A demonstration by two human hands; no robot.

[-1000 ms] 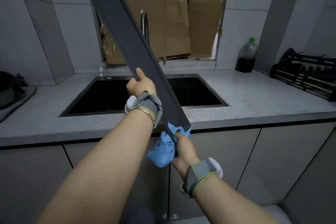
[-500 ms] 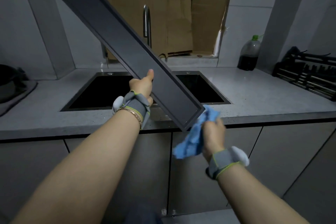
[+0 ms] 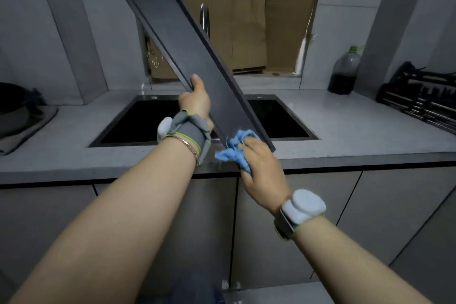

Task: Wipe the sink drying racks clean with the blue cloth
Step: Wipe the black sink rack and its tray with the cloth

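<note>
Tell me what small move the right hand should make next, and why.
Probably slide the blue cloth upward along the drying rack. The right hand holds it at the rack's lower end only, while the left hand holds the rack tilted above the sink.

the drying rack [image 3: 187,39] runs out of the top edge toward 11 o'clock, so its far end is lost. my left hand [image 3: 196,102] shows only a thumb; the fingers are behind the rack. my right hand [image 3: 261,170] covers most of the blue cloth [image 3: 234,149]. the rack hides the middle of the sink [image 3: 143,123] and the base of the faucet [image 3: 204,17]. at 9 o'clock a dark shape [image 3: 19,106] is cut off and too dim to name.
</note>
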